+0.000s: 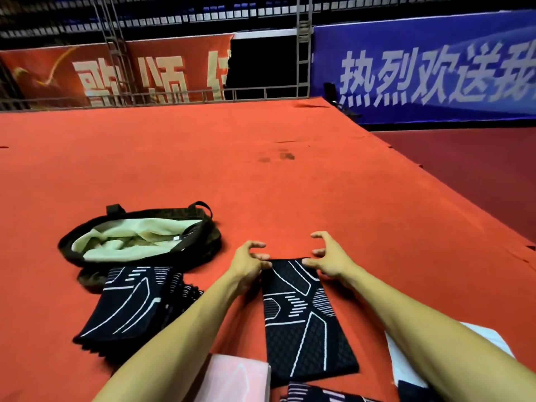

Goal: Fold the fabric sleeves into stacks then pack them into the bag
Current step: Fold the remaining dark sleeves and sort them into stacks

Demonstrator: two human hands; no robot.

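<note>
A black fabric sleeve with white line patterns lies flat on the red carpet in front of me. My left hand pinches its far left corner. At the far right corner my right hand pinches the sleeve with thumb and forefinger, the other fingers curled above. A pile of the same black sleeves lies to the left. Behind that pile a dark bag with a pale green lining lies open on the carpet.
A pink paper or packet lies near the bottom edge, white paper under my right forearm, and more black sleeve fabric at the bottom. The red carpet platform drops off along its right edge to a darker floor.
</note>
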